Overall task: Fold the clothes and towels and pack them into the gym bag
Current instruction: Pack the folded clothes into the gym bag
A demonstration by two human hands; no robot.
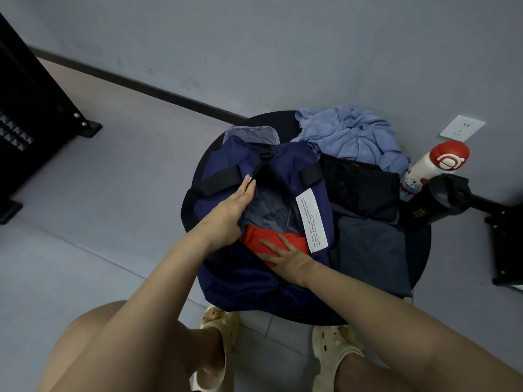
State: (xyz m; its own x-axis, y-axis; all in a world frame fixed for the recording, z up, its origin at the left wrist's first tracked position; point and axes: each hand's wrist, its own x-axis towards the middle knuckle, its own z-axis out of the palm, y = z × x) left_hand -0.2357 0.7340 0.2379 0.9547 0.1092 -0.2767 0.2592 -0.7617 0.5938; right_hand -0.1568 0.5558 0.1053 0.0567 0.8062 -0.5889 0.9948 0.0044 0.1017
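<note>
**Two hands at the mouth of the gym bag**

Two hands work at the open zip of the navy gym bag [243,278]. The right hand [285,254] lies flat, fingers straight and spread, pressing down on the red garment [294,239] that sits just inside the near end of the opening. The left hand [235,210] rests along the left lip of the opening with fingers extended; its fingertips touch the zip edge, and whether the thumb hooks the fabric cannot be told. Between and beyond the two hands, grey lining shows inside the bag.

Just right of the right hand lies a white label [311,222] on the bag's side, then a folded dark grey garment [368,250] and a black garment [359,188]. Farther off lies a crumpled blue towel [351,134]. All rest on a round black table [421,250], beside a white and red bottle [435,165] and a black bottle [433,205].
</note>
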